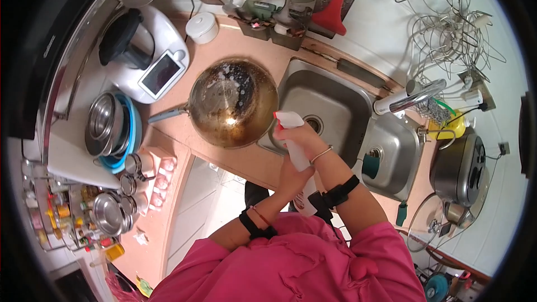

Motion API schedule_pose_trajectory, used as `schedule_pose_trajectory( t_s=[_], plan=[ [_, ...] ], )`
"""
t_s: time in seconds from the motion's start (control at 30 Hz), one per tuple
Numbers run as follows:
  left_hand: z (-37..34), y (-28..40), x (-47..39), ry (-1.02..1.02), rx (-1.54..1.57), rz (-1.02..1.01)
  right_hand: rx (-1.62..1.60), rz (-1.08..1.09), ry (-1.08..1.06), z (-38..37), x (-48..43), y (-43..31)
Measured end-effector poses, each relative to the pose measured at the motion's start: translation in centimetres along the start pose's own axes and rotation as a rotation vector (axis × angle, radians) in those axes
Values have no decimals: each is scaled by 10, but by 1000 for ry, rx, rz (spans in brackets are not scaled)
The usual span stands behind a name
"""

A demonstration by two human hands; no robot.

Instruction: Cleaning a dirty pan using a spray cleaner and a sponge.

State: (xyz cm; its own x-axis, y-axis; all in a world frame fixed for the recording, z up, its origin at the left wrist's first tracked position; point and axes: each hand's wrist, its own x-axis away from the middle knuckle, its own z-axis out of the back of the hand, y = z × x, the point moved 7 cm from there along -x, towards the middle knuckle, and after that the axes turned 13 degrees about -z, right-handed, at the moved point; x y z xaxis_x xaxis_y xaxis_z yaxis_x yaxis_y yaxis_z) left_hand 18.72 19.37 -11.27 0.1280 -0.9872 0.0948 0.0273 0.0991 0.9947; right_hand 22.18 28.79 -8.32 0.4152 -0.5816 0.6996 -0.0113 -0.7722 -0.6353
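Observation:
A white spray bottle (298, 157) with a red and white trigger head is between both hands. My right hand (303, 136) grips it near the head. Lower down, my left hand (293, 178) is closed around the bottle's body. The nozzle points to the left, towards a wok (226, 102) that lies upside down on the counter. The wok's underside bears dark burnt stains and whitish foam or residue. Its grey handle (168, 115) points left. Beyond the hands is the larger basin of the stainless steel sink (335, 134), and the wok's right edge reaches its left rim.
A white kitchen machine (168, 37) with a screen stands behind left. Stacked metal bowls (102, 115) and a pink egg tray (161, 182) are at the left. The faucet (419, 96), a yellow bottle (451, 128) and an electric cooker (457, 172) are at the right. Utensils hang behind.

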Motion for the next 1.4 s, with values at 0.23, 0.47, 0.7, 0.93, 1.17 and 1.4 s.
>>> schedule_pose_trajectory(
  t_s=[0.23,0.47,0.7,0.93,1.17,1.4],
  plan=[
    [-7,-3,4,18,127,-12,152,84,-11,-5,-6,5],
    [-2,-10,-4,101,148,-105,380,237,186,-3,-5,-10],
    [4,-2,-13,96,34,-47,276,254,309,4,-3,-19],
    [-1,0,-21,14,153,-12,269,194,286,13,-13,-17],
    [-1,5,-24,-37,74,-53,138,328,479,30,3,-21],
    [-5,1,-17,-56,134,-60,-31,232,297,29,7,-15]
  ],
)
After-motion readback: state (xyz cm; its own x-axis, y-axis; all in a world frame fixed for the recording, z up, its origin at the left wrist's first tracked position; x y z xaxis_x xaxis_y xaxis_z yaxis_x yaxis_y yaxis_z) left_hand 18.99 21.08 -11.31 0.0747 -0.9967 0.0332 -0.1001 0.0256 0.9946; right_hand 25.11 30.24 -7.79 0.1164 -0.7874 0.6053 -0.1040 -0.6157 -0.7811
